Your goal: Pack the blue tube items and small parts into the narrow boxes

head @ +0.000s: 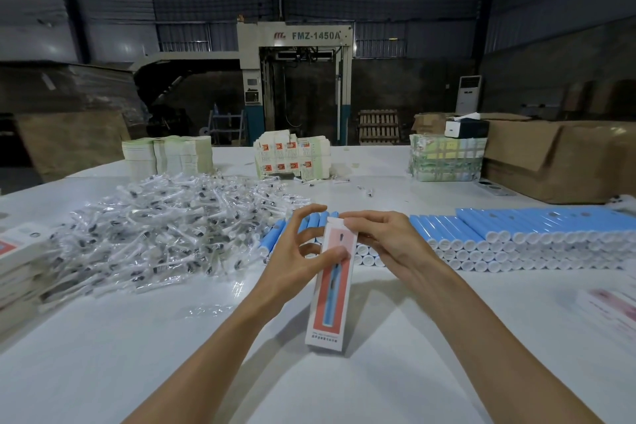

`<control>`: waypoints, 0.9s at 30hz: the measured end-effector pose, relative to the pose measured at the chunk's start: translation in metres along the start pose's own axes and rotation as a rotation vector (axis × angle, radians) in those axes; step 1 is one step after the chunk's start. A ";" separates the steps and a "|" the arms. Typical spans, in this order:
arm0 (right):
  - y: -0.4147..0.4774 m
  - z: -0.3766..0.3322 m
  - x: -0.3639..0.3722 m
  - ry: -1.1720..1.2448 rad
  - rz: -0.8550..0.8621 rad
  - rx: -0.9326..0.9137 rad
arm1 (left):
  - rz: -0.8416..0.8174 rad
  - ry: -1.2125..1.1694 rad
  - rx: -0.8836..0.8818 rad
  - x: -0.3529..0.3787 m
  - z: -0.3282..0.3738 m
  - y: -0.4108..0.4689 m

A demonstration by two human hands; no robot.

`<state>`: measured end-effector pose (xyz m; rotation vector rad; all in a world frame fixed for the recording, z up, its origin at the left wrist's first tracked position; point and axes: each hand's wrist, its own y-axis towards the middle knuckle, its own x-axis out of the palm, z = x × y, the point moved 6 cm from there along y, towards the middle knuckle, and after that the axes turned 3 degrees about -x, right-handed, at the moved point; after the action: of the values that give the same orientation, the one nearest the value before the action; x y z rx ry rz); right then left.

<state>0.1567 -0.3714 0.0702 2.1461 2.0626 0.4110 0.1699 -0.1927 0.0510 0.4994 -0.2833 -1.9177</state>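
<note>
A narrow white and red box (329, 299) is held lengthwise over the white table (179, 348), its far end up. My left hand (298, 253) holds the box's left side with the thumb on its front face. My right hand (385, 241) pinches the white flap at the box's top end. Behind the hands lies a long stack of blue tubes with white caps (509, 241). A big heap of small parts in clear bags (165, 227) lies to the left.
Stacked packed boxes (17, 265) sit at the left edge and more at the right edge (609, 306). Flat carton stacks (168, 155), (292, 157), (447, 158) line the far side. A large cardboard box (557, 158) stands at the back right.
</note>
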 end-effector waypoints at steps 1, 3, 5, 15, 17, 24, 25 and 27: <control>0.001 0.001 -0.001 0.044 -0.012 0.027 | -0.002 -0.002 -0.002 0.000 0.000 0.000; 0.002 0.002 -0.002 0.082 -0.035 0.055 | 0.003 0.002 0.008 0.000 0.001 -0.001; 0.002 0.000 -0.003 0.067 -0.066 0.035 | 0.011 0.007 0.021 0.000 0.002 -0.002; -0.001 -0.007 -0.005 -0.069 -0.060 -0.076 | -0.006 -0.041 -0.018 0.002 0.000 -0.005; -0.001 -0.009 -0.005 -0.118 -0.052 -0.089 | -0.002 -0.042 -0.023 0.002 0.000 -0.005; -0.004 -0.009 -0.010 -0.151 -0.015 -0.023 | -0.096 -0.002 -0.018 0.003 -0.002 -0.006; -0.003 -0.009 -0.010 -0.167 -0.022 -0.026 | -0.099 0.002 -0.015 0.003 -0.002 -0.006; -0.003 -0.009 -0.010 -0.196 -0.046 -0.033 | -0.100 0.001 0.001 0.004 -0.002 -0.005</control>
<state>0.1511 -0.3824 0.0771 2.0263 1.9791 0.2170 0.1652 -0.1943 0.0458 0.5237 -0.2631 -2.0145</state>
